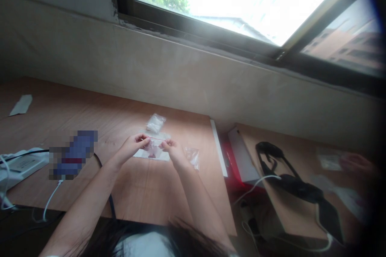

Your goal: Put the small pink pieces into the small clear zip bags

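Observation:
Over the middle of the table, my left hand (140,141) and my right hand (171,146) pinch the two sides of a small see-through zip bag (155,143). A thin red line runs along its top edge, taut between my fingers. Something pinkish shows in or behind the bag, too blurred to name. White paper or plastic (164,156) lies flat beneath. Just beyond my hands sits a see-through packet with white contents (156,123). To the right of my right hand lies another see-through plastic bag (193,157).
A pixelated blue device (76,152) with a white cable and a white power strip (27,166) occupy the left. A paper piece (21,105) lies farther back. Across a gap, the right-hand table (289,148) holds a black strap-like device (292,184); another person's hand (357,164) is there.

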`<act>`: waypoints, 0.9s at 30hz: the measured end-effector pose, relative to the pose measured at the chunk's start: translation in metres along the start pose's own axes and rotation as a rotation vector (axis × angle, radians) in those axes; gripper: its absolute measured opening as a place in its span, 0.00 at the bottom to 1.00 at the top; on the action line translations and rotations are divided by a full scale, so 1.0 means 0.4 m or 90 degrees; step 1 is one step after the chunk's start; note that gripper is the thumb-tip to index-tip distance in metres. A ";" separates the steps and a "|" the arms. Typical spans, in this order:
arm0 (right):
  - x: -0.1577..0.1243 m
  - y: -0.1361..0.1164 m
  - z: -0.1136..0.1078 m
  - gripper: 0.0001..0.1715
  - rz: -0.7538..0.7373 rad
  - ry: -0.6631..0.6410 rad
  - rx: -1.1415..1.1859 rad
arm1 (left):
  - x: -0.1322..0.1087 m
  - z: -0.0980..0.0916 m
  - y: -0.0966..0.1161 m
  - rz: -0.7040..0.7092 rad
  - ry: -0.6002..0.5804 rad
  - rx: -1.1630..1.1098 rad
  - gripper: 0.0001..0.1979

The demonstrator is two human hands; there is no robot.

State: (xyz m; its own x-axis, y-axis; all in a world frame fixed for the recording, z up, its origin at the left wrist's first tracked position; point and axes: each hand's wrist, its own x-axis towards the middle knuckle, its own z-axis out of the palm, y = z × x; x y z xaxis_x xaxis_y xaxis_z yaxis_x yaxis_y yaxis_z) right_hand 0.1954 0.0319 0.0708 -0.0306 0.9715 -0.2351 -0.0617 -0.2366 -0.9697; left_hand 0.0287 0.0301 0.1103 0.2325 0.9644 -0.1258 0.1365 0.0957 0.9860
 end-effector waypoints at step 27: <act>-0.041 -0.003 0.004 0.18 0.015 -0.060 0.093 | 0.004 0.049 -0.017 0.032 -0.080 0.080 0.14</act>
State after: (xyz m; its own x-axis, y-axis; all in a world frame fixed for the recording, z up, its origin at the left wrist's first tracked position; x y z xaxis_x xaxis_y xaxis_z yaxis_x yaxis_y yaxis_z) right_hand 0.1942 0.0161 0.0761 -0.1262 0.9616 -0.2438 -0.2040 -0.2657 -0.9422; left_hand 0.0471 0.0261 0.1014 0.3592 0.9282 -0.0977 0.2388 0.0098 0.9710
